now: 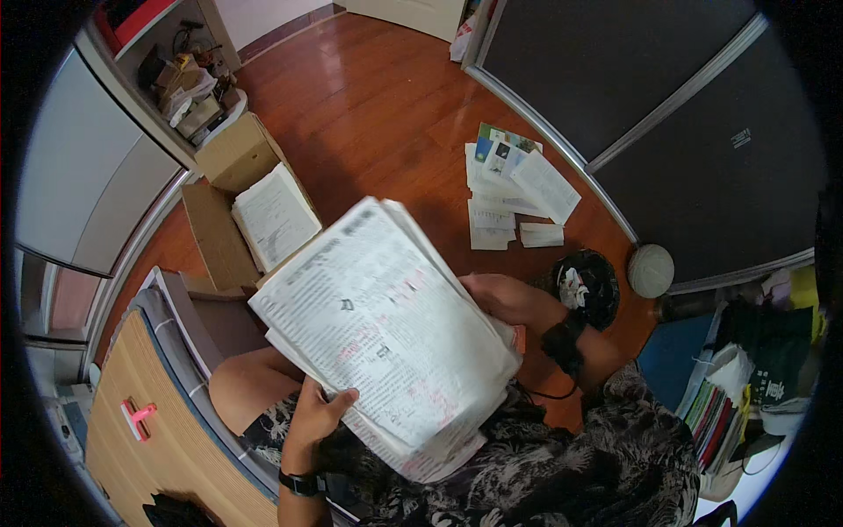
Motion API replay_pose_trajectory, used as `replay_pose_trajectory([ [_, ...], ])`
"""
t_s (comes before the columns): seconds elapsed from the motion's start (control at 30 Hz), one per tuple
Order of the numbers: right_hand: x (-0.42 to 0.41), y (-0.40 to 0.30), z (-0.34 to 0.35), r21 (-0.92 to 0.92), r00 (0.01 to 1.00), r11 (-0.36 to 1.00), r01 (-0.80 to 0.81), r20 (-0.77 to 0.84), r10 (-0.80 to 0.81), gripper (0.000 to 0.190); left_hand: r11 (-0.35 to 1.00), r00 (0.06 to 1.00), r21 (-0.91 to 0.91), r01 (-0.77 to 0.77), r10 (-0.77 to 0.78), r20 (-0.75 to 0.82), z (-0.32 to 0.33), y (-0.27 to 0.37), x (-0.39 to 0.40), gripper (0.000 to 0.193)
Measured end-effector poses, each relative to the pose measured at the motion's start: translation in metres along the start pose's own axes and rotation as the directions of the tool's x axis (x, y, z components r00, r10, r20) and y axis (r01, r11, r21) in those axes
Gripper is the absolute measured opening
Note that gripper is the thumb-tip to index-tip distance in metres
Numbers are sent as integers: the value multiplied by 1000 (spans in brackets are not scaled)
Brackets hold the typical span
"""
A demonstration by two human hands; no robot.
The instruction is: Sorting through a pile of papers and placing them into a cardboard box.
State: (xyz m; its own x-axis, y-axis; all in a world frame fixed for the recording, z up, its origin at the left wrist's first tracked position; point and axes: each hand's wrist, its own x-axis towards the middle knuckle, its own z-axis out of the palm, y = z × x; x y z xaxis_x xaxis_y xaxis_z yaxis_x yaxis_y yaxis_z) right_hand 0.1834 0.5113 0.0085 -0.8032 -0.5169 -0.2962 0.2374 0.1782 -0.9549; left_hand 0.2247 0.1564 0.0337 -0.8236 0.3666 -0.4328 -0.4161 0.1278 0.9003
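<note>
A thick stack of printed paper sheets (395, 329), with dark print and red handwritten marks, is held tilted over my lap. My left hand (323, 408), with a black watch at its wrist, grips the stack's lower left edge, thumb on top. At the upper right edge is my right hand (490, 293), with a black band at the wrist; its fingers are hidden behind the sheets. Beyond the stack, to the left, an open cardboard box (240, 155) holds another pile of papers (276, 214).
Loose papers and leaflets (546, 184) lie spread on the wooden floor (369, 99). Near them stand a black-lined waste bin (602, 290) and a round whitish object (651, 271). A pink-and-white tool (138, 418) rests on the wood-slatted surface at left. Books (708, 421) stand at right.
</note>
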Motion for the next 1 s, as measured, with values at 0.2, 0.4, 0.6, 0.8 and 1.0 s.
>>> replay_pose_trajectory([
  [0.2,13,-50,36,274,988,949,-154,35,151,57,908,980,-406,-100,20,-196,19,6,10,51],
  [0.4,13,-49,47,123,997,990,-69,-31,74,55,883,995,-467,54,-85,-46,15,-5,25,54],
  [0.6,11,-41,43,56,881,991,-125,-453,137,61,862,988,-496,-101,27,-154,27,-1,27,55],
  [0.8,-4,-20,30,437,983,896,77,-183,4,57,815,977,-566,-121,-3,-213,30,-7,30,46],
  [1.0,-7,-12,54,27,932,991,-131,-336,133,70,766,998,-643,5,-45,-46,30,-3,31,40],
])
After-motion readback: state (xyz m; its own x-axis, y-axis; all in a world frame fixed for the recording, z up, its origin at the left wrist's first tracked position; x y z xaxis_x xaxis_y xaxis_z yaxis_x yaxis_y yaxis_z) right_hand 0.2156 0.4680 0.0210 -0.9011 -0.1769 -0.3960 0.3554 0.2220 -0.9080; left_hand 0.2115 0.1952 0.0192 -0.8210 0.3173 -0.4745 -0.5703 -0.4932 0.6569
